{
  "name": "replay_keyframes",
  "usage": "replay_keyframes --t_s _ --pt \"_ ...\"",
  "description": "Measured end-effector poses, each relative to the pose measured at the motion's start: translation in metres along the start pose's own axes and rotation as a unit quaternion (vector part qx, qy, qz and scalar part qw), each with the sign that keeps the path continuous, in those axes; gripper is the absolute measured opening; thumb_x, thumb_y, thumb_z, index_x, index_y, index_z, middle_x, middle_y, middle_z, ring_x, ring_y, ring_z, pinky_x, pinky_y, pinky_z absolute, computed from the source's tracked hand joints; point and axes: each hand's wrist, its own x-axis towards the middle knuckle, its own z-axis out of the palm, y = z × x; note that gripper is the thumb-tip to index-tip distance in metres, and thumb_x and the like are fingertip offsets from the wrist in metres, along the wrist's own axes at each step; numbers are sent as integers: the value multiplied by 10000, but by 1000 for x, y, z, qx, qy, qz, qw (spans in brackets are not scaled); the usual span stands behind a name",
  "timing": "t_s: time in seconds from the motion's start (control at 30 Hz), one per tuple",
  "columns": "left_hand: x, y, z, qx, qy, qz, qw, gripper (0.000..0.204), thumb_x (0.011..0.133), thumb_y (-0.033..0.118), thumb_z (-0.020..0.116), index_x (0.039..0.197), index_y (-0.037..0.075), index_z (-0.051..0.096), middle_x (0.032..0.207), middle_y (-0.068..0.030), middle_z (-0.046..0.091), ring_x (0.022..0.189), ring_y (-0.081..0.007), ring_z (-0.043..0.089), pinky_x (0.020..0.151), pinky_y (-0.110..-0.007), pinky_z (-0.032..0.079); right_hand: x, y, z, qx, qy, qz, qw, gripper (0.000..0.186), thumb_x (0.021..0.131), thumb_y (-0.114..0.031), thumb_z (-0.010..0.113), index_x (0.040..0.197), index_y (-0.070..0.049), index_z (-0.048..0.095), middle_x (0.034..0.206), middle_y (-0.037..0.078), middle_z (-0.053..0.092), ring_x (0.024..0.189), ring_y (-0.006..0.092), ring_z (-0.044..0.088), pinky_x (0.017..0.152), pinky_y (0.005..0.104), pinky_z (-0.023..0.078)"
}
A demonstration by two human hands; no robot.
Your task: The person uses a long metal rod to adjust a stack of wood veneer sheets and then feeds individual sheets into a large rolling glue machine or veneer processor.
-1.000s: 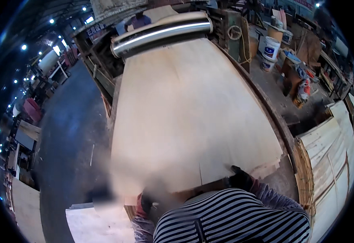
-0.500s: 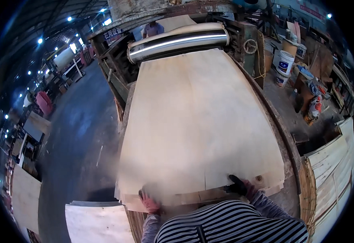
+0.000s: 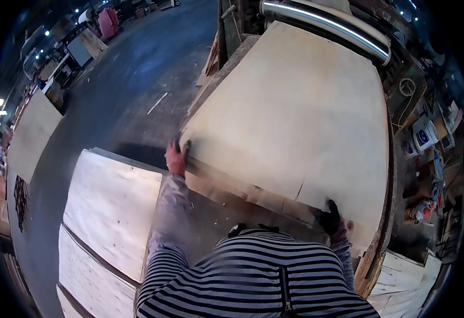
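Along the near side of the scene, a striped top rose toward the work, with stacked pale sheets to its left and more wooden sheets to its right. Beyond it, at the near edge of a large pale wood sheet, were both hands. The left hand was at the sheet's near left corner, its thumb and forefinger spread apart beside the edge. The right hand, dark and hard to make out, lay at the near edge well over to the right, one digit raised; whether its fingers were clamped on the sheet or merely rested there, I could not tell. Judging by this placing, the step in hand was the handling of that near edge, and the next move seemed to call for both hands to act together. A thin dark split ran toward the edge just left of the right hand, a spot that probably wanted gentle pressure. Farther off, a thin pale strip lay on the floor to the left, and a white bucket stood off to the right. The large sheet reached away toward a shiny roller at the far right.
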Motion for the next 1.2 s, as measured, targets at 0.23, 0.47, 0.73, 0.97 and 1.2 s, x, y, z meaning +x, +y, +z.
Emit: replay_keyframes --t_s 0.23,0.47,0.73,0.97,1.2 --pt "21 16 -6 103 -214 -166 957 416 812 435 551 1086 124 585 1038 -137 618 978 -320 577 807 -399 450 -31 5 52 -242 136 -148 949 512 890 -390 489 1256 -37 441 981 178 630 812 241 629 685 303 508" --pt "-25 54 -31 138 -199 -180 954 375 812 404 562 1035 109 621 965 -133 638 941 -310 586 805 -404 449 -52 -2 54 -148 243 -130 950 404 850 -313 574 1149 -43 538 911 128 638 777 249 637 663 349 535" --pt "-32 42 -33 86 -226 -53 969 500 815 285 610 1255 106 455 1212 -146 479 1068 -332 500 877 -404 426 -50 3 67 -163 275 -157 935 425 837 -331 581 1152 -49 530 881 159 637 704 276 649 605 346 542" --pt "-71 49 -61 135 -241 7 961 671 718 286 663 1315 144 392 1401 -197 265 1292 -344 257 1045 -431 255 -42 4 61 -160 311 -156 924 437 827 -350 583 1131 -39 543 794 168 652 665 262 654 554 324 530" --pt "-73 -1 -37 -64 -236 -44 969 629 769 257 634 1332 143 377 1388 -169 311 1270 -318 308 1045 -432 256 -47 7 53 -190 263 -196 925 404 829 -289 606 1149 -52 537 880 104 637 654 219 639 568 323 540"
